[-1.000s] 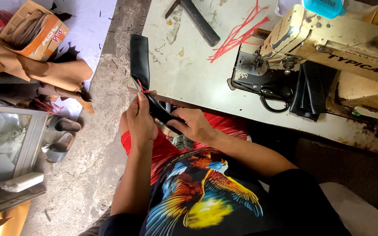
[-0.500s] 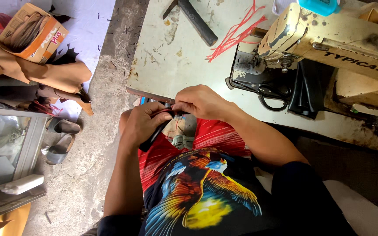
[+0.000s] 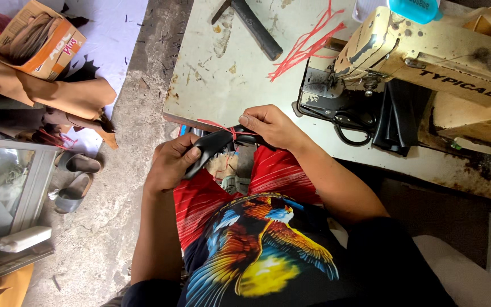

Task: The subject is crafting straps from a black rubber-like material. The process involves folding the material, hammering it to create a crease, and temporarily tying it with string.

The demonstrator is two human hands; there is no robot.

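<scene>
A bundle of black leather strips lies across both my hands, just in front of the worktable's near edge. My left hand grips its lower left end. My right hand pinches its other end, where a red string runs around the bundle. Below the hands are my red shorts and a shirt with a colourful bird print.
The worn white worktable carries a cream sewing machine, loose red strings and a black bar. On the concrete floor at left are sandals, tan leather pieces, a cardboard box and a glass cabinet.
A second ago my left hand held the black strips upright over the floor. Both hands have since brought them down level at the table edge, with the red string now around them.
</scene>
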